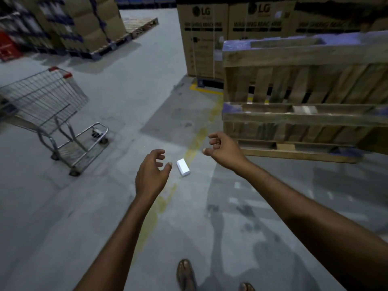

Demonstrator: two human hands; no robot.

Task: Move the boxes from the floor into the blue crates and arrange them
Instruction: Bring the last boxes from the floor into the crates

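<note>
A small white box (pixel 183 167) lies alone on the grey concrete floor, beside a faded yellow line. My left hand (pixel 152 172) hangs in the air just left of the box, fingers loosely curled and holding nothing. My right hand (pixel 223 148) reaches out above and to the right of the box, also loosely curled and empty. Neither hand touches the box. No blue crate shows close by.
A metal shopping cart (pixel 52 106) stands at the left. Stacked wooden pallets (pixel 304 97) rise at the right, with tall LG cartons (pixel 203 38) behind them. More cartons on pallets (pixel 79 26) fill the far left. My sandalled foot (pixel 185 274) is at the bottom.
</note>
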